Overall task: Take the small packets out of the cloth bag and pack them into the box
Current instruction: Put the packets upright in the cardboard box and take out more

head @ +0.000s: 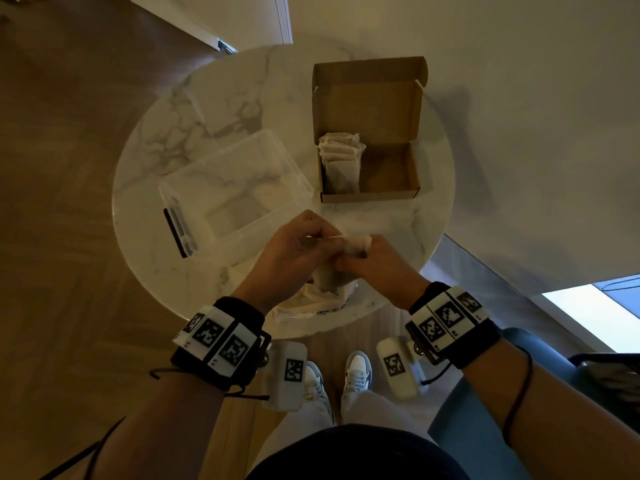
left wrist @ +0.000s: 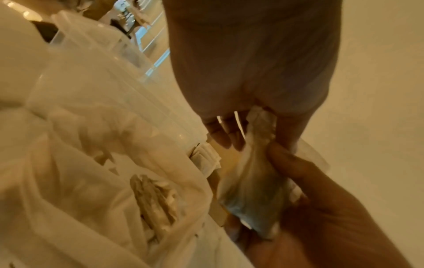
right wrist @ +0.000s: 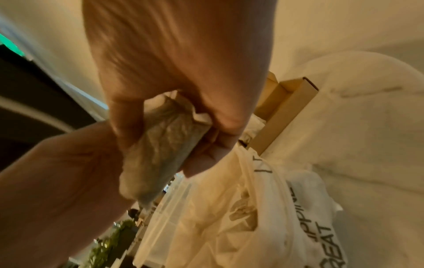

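We have both hands together above the near edge of the table [head: 145, 161], right over the cloth bag [head: 311, 301]. Our left hand [head: 289, 247] and right hand [head: 375, 259] each curl their fingers around the same bundle of packets [left wrist: 252, 181], pinching it between them. More packets [head: 341, 161] stand upright in the left half of the open box [head: 391, 199], and beside it sits a clear tub [head: 180, 209].
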